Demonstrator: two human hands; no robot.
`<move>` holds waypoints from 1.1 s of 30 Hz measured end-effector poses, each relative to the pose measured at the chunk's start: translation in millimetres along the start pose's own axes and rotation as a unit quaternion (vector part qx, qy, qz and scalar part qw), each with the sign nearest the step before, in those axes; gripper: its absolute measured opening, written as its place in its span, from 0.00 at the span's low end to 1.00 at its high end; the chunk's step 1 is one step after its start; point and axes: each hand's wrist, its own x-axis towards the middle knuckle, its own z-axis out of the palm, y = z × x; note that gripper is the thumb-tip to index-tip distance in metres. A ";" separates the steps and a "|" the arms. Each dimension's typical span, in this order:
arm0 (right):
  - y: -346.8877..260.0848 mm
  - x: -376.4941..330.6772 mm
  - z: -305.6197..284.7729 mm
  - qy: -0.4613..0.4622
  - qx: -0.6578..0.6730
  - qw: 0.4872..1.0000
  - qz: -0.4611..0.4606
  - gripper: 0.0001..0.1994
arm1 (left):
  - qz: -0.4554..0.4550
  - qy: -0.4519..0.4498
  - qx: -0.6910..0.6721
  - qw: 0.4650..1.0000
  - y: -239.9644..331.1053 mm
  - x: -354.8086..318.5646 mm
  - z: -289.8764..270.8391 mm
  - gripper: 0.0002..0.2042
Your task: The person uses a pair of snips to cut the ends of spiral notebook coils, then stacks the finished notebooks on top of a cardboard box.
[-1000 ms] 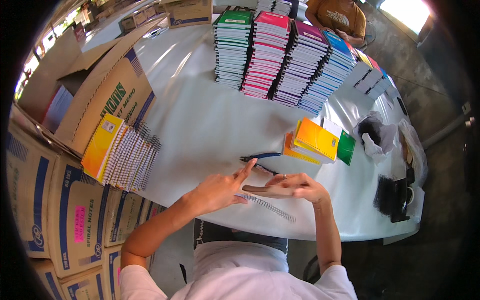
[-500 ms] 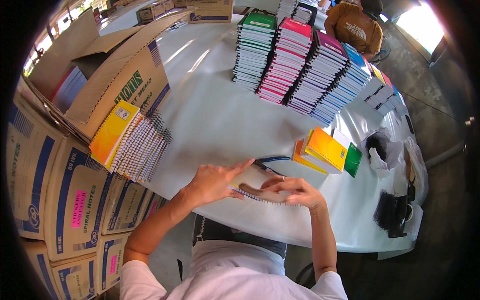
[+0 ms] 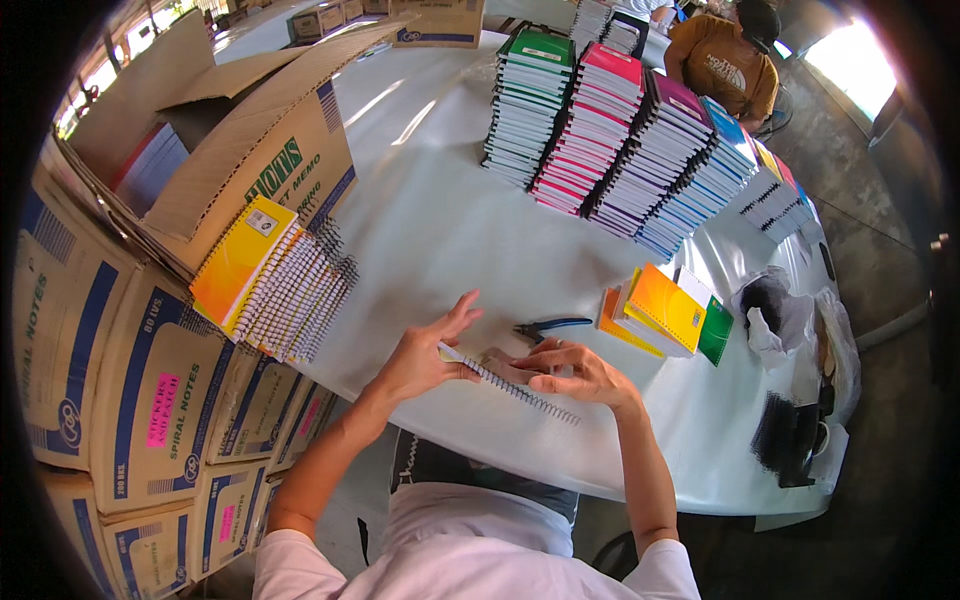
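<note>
My left hand (image 3: 425, 352) rests with fingers spread on the left end of a white spiral-bound notebook (image 3: 500, 395) lying on the white table (image 3: 440, 230). My right hand (image 3: 575, 372) presses on the same notebook near its wire spiral (image 3: 520, 390), fingers bent. Blue-handled pliers (image 3: 550, 326) lie on the table just beyond my right hand. A small pile of orange, yellow and green notebooks (image 3: 665, 315) sits to the right of the pliers.
Tall stacks of green, pink, purple and blue notebooks (image 3: 620, 140) stand at the back. A leaning row of spiral notebooks with a yellow cover (image 3: 275, 285) sits left, beside stacked cardboard boxes (image 3: 120, 370). A person in an orange top (image 3: 725, 60) sits beyond the table. Dark items (image 3: 790, 430) lie at right.
The view has tilted slightly. Both hands stay on the white notebook; my left hand's fingers have spread wider and my right hand has shifted along the spiral.
</note>
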 end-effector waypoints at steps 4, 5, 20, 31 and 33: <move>10.0 -1.3 -1.2 0.007 0.188 0.977 -0.099 0.33 | -0.030 0.013 -0.055 0.998 -3.8 2.9 3.8 0.54; 0.4 0.8 -5.1 -0.002 0.108 0.993 -0.054 0.34 | -0.020 0.018 -0.070 0.997 -9.4 2.5 7.1 0.54; -17.0 -6.2 7.4 0.074 0.028 0.995 -0.068 0.26 | 0.015 -0.048 -0.103 0.993 -15.7 1.2 4.5 0.41; 33.3 -166.8 13.6 0.395 -0.442 0.792 0.143 0.27 | 0.071 0.058 -0.144 0.985 0.7 -3.2 -14.4 0.24; 27.7 -149.6 28.9 0.424 -0.458 0.775 0.102 0.29 | 0.086 0.032 0.050 0.994 -2.6 -6.7 -9.1 0.31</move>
